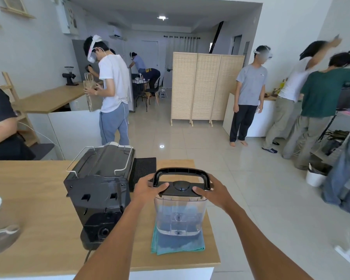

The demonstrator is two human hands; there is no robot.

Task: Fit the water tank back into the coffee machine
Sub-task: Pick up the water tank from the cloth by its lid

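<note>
A clear plastic water tank (180, 216) with a black lid and an upright black handle (181, 171) stands on a folded blue-green cloth (177, 244). My left hand (150, 187) grips the lid's left end and my right hand (211, 191) grips its right end, thumbs on top. The black coffee machine (100, 190) stands just left of the tank with its back toward me, showing the bare rear recess and its base socket (104, 231).
A black ribbed mat (144, 170) lies behind the machine on the wooden counter (32, 199). A grey bowl with a spoon (2, 237) sits at the left edge. The counter's right edge is close to the tank. Several people stand beyond on the tiled floor.
</note>
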